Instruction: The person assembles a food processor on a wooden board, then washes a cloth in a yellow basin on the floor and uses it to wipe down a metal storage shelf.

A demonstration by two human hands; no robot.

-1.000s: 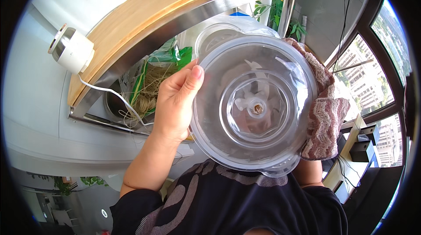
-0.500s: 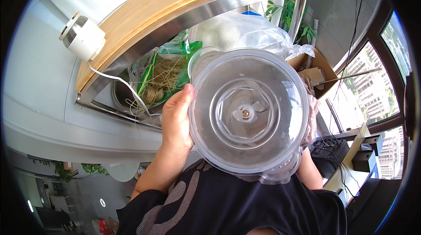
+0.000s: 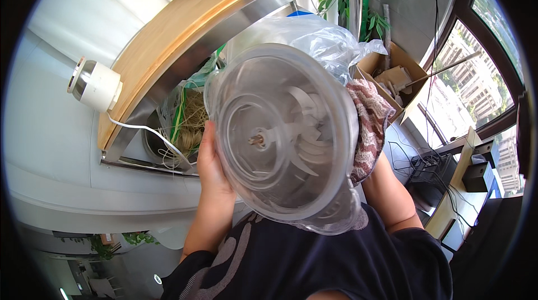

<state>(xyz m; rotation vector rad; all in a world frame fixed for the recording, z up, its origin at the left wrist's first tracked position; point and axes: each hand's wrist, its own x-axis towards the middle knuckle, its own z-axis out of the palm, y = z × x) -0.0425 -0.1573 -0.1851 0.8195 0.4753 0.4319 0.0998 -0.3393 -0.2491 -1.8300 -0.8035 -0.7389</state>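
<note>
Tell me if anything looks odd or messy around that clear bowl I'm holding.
The sink is cluttered: a plastic bag of straw-like fibres sits in it, and a white cord trails over its rim. The clear bowl itself looks intact.

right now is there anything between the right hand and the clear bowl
Yes. A patterned cloth lies between the right hand and the clear bowl, covering the hand so its fingers are hidden. The left hand touches the bowl's rim directly, with nothing visible between.
</note>
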